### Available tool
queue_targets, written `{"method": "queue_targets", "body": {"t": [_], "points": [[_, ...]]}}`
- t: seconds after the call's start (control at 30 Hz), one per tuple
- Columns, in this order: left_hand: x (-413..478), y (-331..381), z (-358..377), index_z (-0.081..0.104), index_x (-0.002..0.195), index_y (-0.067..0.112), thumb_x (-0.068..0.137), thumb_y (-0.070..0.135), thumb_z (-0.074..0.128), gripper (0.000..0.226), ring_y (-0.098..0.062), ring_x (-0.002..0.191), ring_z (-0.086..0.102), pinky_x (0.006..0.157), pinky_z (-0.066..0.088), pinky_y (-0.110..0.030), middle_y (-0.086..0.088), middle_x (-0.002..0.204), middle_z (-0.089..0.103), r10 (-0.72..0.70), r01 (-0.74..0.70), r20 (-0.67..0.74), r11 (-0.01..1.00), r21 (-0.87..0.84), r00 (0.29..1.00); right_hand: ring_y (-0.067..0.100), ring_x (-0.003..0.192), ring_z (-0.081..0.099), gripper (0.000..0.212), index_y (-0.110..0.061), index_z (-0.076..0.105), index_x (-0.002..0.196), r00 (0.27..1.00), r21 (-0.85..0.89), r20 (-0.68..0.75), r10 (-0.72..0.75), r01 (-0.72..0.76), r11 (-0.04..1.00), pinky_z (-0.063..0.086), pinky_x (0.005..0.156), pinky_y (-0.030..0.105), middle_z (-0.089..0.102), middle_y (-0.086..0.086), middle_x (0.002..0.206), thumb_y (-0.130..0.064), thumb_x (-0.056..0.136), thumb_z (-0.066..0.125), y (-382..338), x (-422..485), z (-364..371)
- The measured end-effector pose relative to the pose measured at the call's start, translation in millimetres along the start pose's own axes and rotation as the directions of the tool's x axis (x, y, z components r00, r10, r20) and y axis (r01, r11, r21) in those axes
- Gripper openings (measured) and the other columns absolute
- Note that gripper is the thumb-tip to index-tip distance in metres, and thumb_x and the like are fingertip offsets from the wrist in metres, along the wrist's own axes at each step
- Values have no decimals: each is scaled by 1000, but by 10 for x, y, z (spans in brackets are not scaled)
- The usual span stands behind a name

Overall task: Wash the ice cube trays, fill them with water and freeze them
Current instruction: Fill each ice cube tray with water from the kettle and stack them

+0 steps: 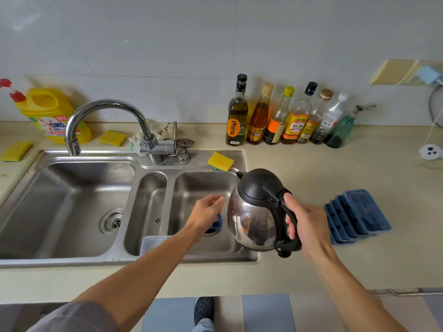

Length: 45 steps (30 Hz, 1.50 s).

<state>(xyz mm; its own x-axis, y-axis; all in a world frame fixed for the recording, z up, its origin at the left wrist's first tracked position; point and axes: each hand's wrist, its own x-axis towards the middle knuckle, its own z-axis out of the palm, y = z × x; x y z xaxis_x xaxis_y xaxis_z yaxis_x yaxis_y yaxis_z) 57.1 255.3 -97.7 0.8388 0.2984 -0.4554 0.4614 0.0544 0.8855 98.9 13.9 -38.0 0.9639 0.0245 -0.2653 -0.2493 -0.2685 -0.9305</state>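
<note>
kettle (254, 212) with a black lid and a shiny glass-and-metal body hangs in the air over the right edge of the sink (143, 258), spout pointing to the far side. the right hand (309, 224) is wrapped round its black handle, fingers curled tight about it. the left hand (206, 212) reaches out over the right basin just left of the kettle, fingers loosely bent and grasping nothing that i can see. a small blue thing (217, 224) lies at the drain below that hand, half hidden by it, and i cannot tell whether the two touch.

the ice cube trays (357, 216), dark blue, sit overlapped in a leaning row on the counter (311, 164) right of the sink, well apart from both hands. a clear plastic lid or tray (153, 243) rests at the near side of the narrow middle basin.

the faucet (105, 111) arches over the big left basin. a yellow sponge (220, 161) lies on the far rim of the sink. a row of bottles (282, 116) stands against the far wall, and a yellow detergent jug (50, 113) stands far left.
</note>
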Motion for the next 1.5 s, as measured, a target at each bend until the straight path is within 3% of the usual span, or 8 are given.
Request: {"method": "queue_targets", "body": {"t": [0.23, 0.37, 0.57, 1.03, 1.2, 1.33, 1.4, 1.5], "points": [[333, 640, 27, 70, 117, 29, 104, 21, 56, 21, -7, 106, 69, 86, 56, -22, 7, 113, 75, 170, -213, 312, 971, 111, 935, 19, 43, 51, 62, -16, 60, 52, 995, -9, -97, 4, -5, 1000, 48, 55, 35, 56, 9, 47, -71, 79, 59, 65, 280, -6], [558, 788, 172, 55, 142, 23, 102, 26, 58, 40, -11, 123, 61, 111, 46, -39, 5, 132, 67, 172, -282, 387, 927, 248, 906, 20, 46, 51, 56, -20, 62, 54, 994, 43, -99, 56, -52, 998, 49, 53, 33, 56, 9, 52, -71, 78, 60, 11, 483, 1], [880, 996, 403, 44, 148, 17, 102, 28, 59, 50, -12, 128, 52, 115, 41, -42, 5, 136, 58, 201, -376, 441, 855, 358, 875, 17, 47, 51, 53, -21, 62, 53, 988, 52, -145, 44, -37, 998, 47, 57, 32, 54, 6, 50, -66, 82, 59, 26, 823, 39], [1582, 1258, 900, 41, 146, 15, 96, 23, 68, 57, -12, 117, 54, 100, 39, -27, 3, 126, 59, 291, -469, 410, 763, 445, 864, 11, 51, 56, 57, -18, 60, 52, 979, 48, -204, -16, 27, 998, 47, 54, 12, 58, 5, 53, -56, 95, 56, -88, 1510, -24], [1619, 1273, 905, 45, 146, 14, 97, 23, 67, 54, -14, 120, 54, 109, 42, -36, 6, 123, 58, 297, -465, 408, 782, 415, 863, 13, 66, 60, 44, -10, 62, 80, 962, -118, -269, -38, 6, 993, 44, 59, 21, 66, 3, 73, -52, 93, 61, -163, 1561, -61], [1469, 1098, 689, 41, 152, 15, 100, 31, 63, 59, -24, 138, 47, 114, 40, -43, -5, 148, 52, 238, -344, 274, 819, 460, 932, 15, 88, 52, 27, -13, 56, 100, 777, -471, -433, -456, 236, 850, 35, 67, 14, 54, -3, 97, -36, 93, 68, -229, 1360, -51], [1310, 876, 432, 50, 144, 11, 100, 28, 62, 48, -25, 127, 57, 105, 47, -40, -11, 140, 59, 198, -261, 181, 845, 467, 963, 8, 83, 49, 20, -13, 58, 97, 715, -461, -356, -602, 426, 779, 37, 67, 8, 53, -5, 94, -31, 94, 67, -262, 1162, 54], [987, 447, -109, 63, 127, 15, 101, 26, 58, 29, -24, 108, 66, 86, 49, -30, -6, 117, 69, 119, -97, -2, 822, 561, 993, 0, 69, 52, 21, -16, 58, 86, 795, -348, -35, -606, 559, 753, 38, 61, 10, 53, -13, 75, -34, 95, 62, -215, 885, 357]]}}
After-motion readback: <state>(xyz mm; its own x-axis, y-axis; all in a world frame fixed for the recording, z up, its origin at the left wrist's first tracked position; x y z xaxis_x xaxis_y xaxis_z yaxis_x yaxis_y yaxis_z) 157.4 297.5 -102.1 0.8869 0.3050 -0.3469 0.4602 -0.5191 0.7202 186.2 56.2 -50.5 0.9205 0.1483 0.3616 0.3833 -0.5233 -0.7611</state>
